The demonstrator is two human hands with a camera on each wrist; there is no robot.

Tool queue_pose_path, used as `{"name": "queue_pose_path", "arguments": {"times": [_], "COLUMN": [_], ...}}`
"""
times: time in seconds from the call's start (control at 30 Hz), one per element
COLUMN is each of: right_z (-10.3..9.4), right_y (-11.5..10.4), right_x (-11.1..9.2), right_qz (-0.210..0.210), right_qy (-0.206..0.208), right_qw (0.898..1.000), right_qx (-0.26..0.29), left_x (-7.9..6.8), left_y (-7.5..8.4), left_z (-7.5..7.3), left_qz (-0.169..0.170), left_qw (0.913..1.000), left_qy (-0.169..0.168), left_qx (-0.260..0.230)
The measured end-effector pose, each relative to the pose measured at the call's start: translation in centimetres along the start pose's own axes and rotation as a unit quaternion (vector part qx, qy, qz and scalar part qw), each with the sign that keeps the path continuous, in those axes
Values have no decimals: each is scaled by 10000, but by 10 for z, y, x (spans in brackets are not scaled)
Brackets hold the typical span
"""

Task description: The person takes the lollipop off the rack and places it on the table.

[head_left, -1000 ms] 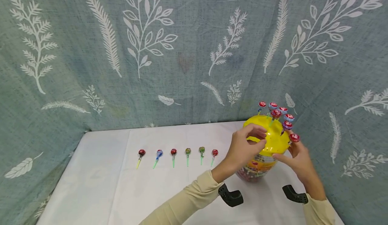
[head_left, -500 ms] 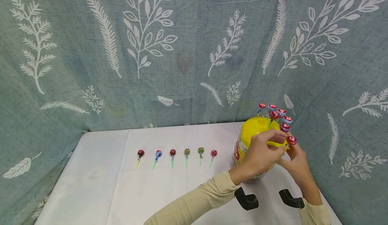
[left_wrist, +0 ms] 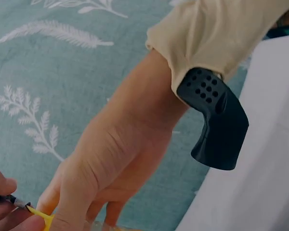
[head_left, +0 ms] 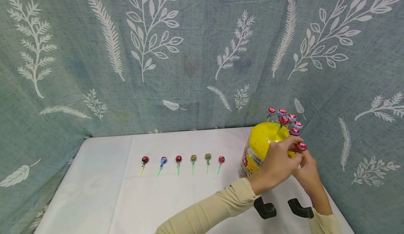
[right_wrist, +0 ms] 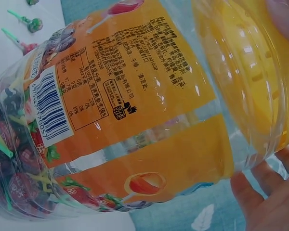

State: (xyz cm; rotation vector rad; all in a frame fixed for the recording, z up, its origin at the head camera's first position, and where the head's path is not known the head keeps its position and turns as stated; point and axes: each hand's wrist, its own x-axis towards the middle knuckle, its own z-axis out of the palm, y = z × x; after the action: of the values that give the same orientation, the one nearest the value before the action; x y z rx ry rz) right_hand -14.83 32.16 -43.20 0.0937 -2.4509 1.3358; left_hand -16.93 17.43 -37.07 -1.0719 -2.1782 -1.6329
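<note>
A jar (head_left: 252, 157) with a yellow lid (head_left: 262, 134) stands at the table's right, several wrapped lollipops upright in the lid. My left hand (head_left: 277, 164) reaches across its front and pinches the red lollipop (head_left: 302, 146) nearest the lid's right edge. In the left wrist view, those fingers (left_wrist: 14, 219) close on its twisted wrapper at the lower left. My right hand (head_left: 307, 174) grips the jar's right side by the lid. The right wrist view shows its fingers (right_wrist: 267, 187) against the clear neck, beside the orange label (right_wrist: 135, 82); loose lollipops (right_wrist: 19, 178) fill the bottom.
Left of the jar, several lollipops lie in a row on the white tabletop, among them a blue one (head_left: 163, 160) and a green one (head_left: 193, 158). A leaf-patterned curtain (head_left: 189, 52) hangs behind the table and along its sides.
My left hand has moved right, from over the lid's front to the red lollipop at its right edge. The jar shows a different part of its label; my right hand has stayed near the lid.
</note>
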Motion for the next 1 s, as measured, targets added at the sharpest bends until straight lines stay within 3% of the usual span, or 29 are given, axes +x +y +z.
{"name": "queue_pose_path", "arguments": {"times": [0.17, 0.37, 0.47, 0.7, 0.83, 1.0], "right_z": [2, 1, 0, 1, 1, 3], "right_y": [1, 1, 1, -1, -2, -4], "right_x": [0, 0, 0, 1, 1, 0], "right_qz": [13, -28, 1, -15, -81, -88], "right_qy": [-1, -49, -71, -206, -243, -195], "right_qw": [9999, 9995, 9996, 9994, 9991, 9992], "right_qx": [145, 309, 289, 277, 342, 337], "left_x": [2, 6, 5, -11, -19, -28], "left_y": [-2, -1, 1, 4, -1, -3], "left_z": [3, 0, -5, -25, -36, -48], "left_qz": [184, 715, 801, 479, 455, 280], "left_qw": [9994, 9955, 9941, 9959, 9947, 9965], "left_qy": [260, 586, 611, 505, 430, 440], "left_qx": [150, -227, -395, -586, -812, -656]}}
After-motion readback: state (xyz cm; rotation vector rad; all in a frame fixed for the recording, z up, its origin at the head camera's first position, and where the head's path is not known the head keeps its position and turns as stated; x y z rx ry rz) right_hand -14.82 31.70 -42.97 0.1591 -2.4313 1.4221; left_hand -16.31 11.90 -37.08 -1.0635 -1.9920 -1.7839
